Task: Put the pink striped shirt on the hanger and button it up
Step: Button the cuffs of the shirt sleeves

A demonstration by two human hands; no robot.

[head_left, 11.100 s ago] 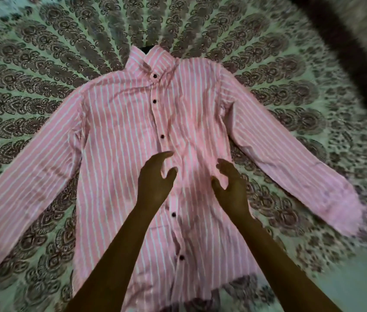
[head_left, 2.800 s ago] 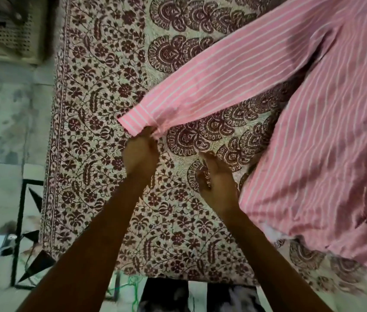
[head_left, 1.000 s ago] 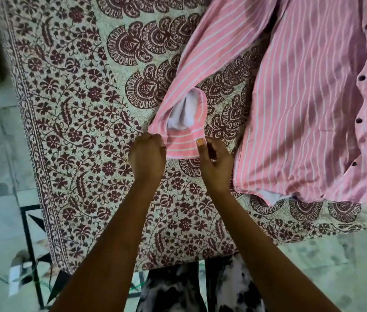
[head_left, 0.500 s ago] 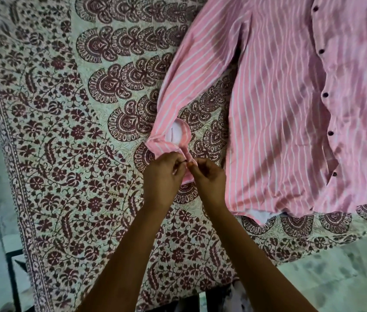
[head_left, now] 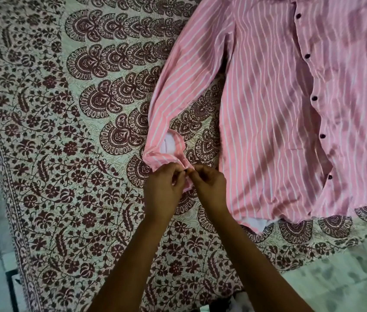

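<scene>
The pink striped shirt (head_left: 279, 104) lies flat on the patterned bedspread, its front closed by a row of dark buttons (head_left: 314, 98). Its left sleeve (head_left: 184, 70) runs down toward me and ends in a cuff (head_left: 166, 155) whose white lining shows. My left hand (head_left: 163, 188) and my right hand (head_left: 210, 185) meet at the cuff's lower edge. Both pinch the cuff fabric between thumb and fingertips, with a small dark button between them. No hanger is in view.
A cream bedspread with maroon floral print (head_left: 65, 154) covers the bed. Its left edge (head_left: 4, 199) and near edge drop to a pale tiled floor (head_left: 335, 287). A white fabric edge (head_left: 256, 224) peeks from under the shirt's hem.
The sleeve was pulled in from the left toward the shirt body. Both hands came together on the cuff edge, and over the last half second they stay pinched there.
</scene>
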